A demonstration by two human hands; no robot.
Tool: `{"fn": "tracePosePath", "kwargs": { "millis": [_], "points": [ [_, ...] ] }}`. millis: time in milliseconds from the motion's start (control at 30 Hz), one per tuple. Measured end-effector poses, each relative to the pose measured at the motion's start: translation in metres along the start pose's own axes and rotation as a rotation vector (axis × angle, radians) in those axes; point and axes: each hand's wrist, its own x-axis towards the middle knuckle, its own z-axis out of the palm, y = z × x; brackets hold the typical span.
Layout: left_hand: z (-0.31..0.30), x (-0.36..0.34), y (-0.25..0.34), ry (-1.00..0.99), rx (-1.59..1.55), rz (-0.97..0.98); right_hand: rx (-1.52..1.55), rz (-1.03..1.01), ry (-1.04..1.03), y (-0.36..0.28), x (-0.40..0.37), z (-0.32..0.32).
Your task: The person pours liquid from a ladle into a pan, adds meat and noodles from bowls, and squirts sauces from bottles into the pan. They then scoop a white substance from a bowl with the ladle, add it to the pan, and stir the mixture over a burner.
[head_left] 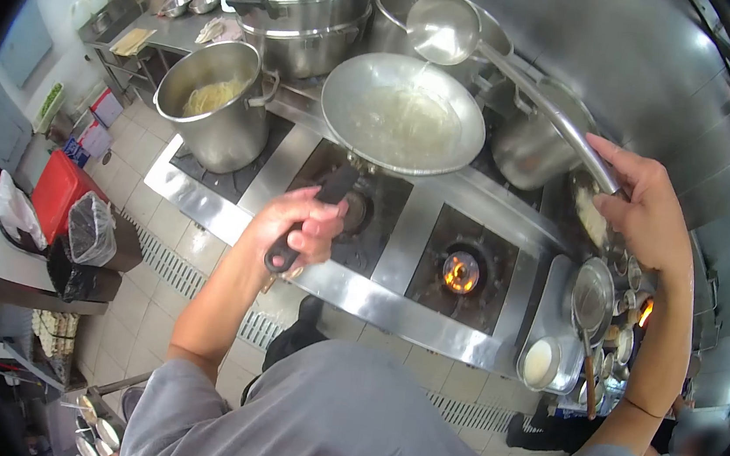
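**Steel kitchen range [350,295], one pan [402,117] and one ladle [444,32] held over it**

The pan, with cloudy liquid inside, is above the range's far side. The left hand [299,226] has its grip curled shut round the black handle. The right hand [649,198] has its grip closed on the ladle's handle end, the ladle's cup over the pan's far rim. Four large pots [224,135] surround the pan; one burner [461,273] shows flame.
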Motion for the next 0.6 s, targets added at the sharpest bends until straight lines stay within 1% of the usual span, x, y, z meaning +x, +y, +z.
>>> {"fn": "tracePosePath", "kwargs": {
  "millis": [67, 133, 167, 233, 300, 400, 500, 600],
  "points": [
    [-0.006, -0.002, 0.008, 0.000, 0.029, 0.007, 0.078, 0.157, -0.041, -0.011, 0.038, -0.011],
    [-0.012, -0.004, 0.016, -0.018, 0.013, -0.028, 0.008, 0.129, -0.055, -0.003, 0.087, -0.011],
    [-0.017, -0.004, 0.018, 0.007, 0.021, -0.029, -0.024, 0.118, -0.062, 0.006, 0.114, -0.008],
    [-0.020, -0.007, 0.027, 0.035, 0.043, -0.054, -0.129, 0.106, -0.021, 0.011, 0.164, 0.005],
    [-0.023, -0.009, 0.034, 0.052, 0.052, -0.065, -0.127, 0.187, -0.091, 0.032, 0.216, 0.021],
    [-0.027, -0.014, 0.043, 0.077, 0.026, -0.078, -0.235, 0.329, -0.204, 0.044, 0.274, 0.045],
    [-0.035, -0.015, 0.052, 0.061, -0.033, -0.119, -0.315, 0.252, -0.374, 0.062, 0.314, 0.066],
    [-0.040, -0.015, 0.060, 0.060, -0.025, -0.160, -0.005, 0.421, -0.295, 0.079, 0.333, 0.080]
  ]
}}
